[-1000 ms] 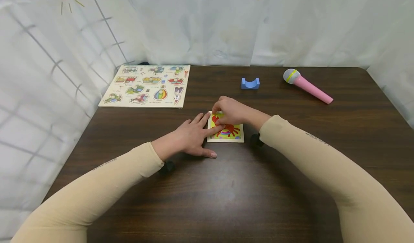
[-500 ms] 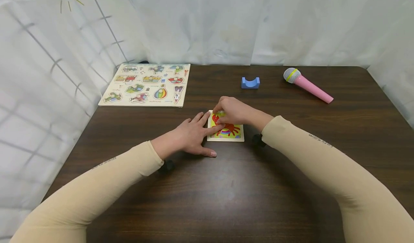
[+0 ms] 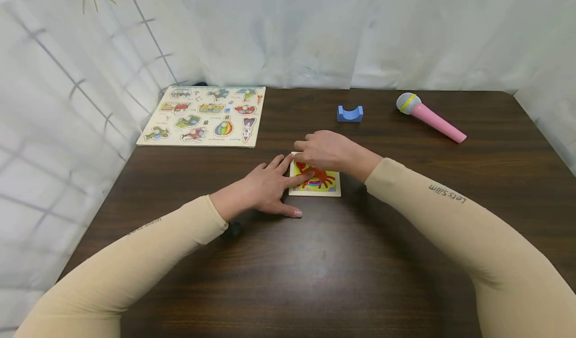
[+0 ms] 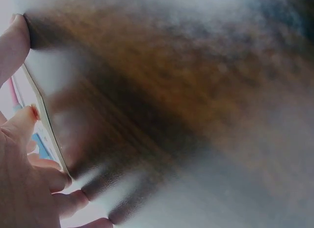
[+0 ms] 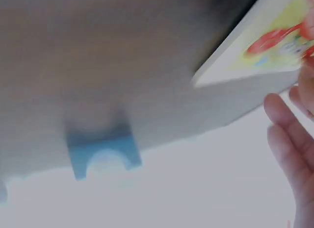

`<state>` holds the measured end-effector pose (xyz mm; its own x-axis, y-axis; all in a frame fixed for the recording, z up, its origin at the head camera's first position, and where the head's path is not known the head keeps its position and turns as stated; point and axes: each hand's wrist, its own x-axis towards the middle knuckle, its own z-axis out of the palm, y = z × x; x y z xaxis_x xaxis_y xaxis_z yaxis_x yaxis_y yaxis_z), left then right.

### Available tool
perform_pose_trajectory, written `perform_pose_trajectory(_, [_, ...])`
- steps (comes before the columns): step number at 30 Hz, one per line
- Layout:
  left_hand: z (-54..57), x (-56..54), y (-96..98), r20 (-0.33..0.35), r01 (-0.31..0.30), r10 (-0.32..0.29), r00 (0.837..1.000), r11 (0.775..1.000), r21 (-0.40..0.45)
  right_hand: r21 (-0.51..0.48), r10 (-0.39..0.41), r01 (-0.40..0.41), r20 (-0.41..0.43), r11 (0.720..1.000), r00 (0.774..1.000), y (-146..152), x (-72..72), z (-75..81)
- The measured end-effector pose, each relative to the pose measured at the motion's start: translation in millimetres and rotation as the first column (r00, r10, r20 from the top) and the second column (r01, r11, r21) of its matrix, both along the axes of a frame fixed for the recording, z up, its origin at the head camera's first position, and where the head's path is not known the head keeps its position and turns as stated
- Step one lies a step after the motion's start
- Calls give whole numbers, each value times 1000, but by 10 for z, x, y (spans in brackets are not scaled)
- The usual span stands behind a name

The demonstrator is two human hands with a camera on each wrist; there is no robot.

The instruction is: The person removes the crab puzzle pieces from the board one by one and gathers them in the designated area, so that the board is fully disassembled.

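Observation:
A small square puzzle board point(image 3: 315, 194) with a red crab on yellow lies mid-table in the head view. My left hand point(image 3: 270, 185) is spread beside it, palm down. Its index finger reaches over the crab picture, and other fingertips are by the board's left edge. Over the board's upper part is my right hand point(image 3: 330, 150), its fingers reaching left to the top-left corner and hiding part of the picture. In the right wrist view, two fingers point(image 5: 287, 135) are fairly straight beyond the board point(image 5: 274, 41). The left wrist view shows the left hand point(image 4: 24, 179) at the board's edge.
A larger peg puzzle board point(image 3: 200, 115) with vehicle pictures lies at the back left. A blue U-shaped block point(image 3: 350, 115) and a pink toy microphone point(image 3: 432, 117) are farther back to the right. White curtains point(image 3: 288, 33) hang around the table.
My right hand has moved slightly: its fingers were bent down at the board's upper left, with the thumb on the picture, and now extend leftward. The left hand stays in place.

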<state>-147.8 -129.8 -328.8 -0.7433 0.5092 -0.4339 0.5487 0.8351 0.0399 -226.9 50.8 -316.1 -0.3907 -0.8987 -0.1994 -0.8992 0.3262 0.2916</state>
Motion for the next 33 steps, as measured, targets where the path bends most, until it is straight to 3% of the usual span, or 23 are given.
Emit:
perform_pose_trajectory(4, [10, -5, 4, 7, -8, 8, 1000, 1000, 5, 51, 117, -111, -125, 992, 985, 21, -40, 4])
perform_pose_trajectory(10, [6, -6, 7, 4, 0, 0, 1000, 1000, 12, 31, 166, -163, -136, 986, 977, 16, -80, -25])
perform_pose_trajectory(13, [8, -4, 9, 7, 0, 0, 1000, 1000, 13, -5, 116, -117, -70, 993, 991, 16, -84, -21])
perform_pose_trajectory(17, [10, -4, 6, 5, 1, -1, 1000, 1000, 14, -74, -14, 23, 119, 997, 993, 35, -74, -31])
perform_pose_trajectory(19, [11, -2, 4, 1, 2, -2, 1000, 1000, 10, -101, -88, 111, 214, 989, 973, 49, -73, -49])
perform_pose_trajectory(22, [8, 1, 1, -4, 1, -1, 1000, 1000, 7, -148, -183, 247, 353, 958, 918, 70, -80, -70])
perform_pose_trajectory(25, [9, 0, 0, -6, 1, -1, 1000, 1000, 6, -201, -218, 344, 470, 917, 855, 80, -96, -86])
perform_pose_trajectory(27, [9, -1, -1, -3, 0, 0, 1000, 1000, 6, -216, -220, 377, 520, 901, 825, 82, -103, -92])
perform_pose_trajectory(31, [10, -3, 2, 6, -6, 6, 1000, 1000, 4, -209, -231, 404, 557, 891, 798, 60, -106, -103])
perform_pose_trajectory(33, [7, -4, 7, 8, -9, 9, 1000, 1000, 2, -197, -251, 416, 550, 888, 796, 44, -97, -109])
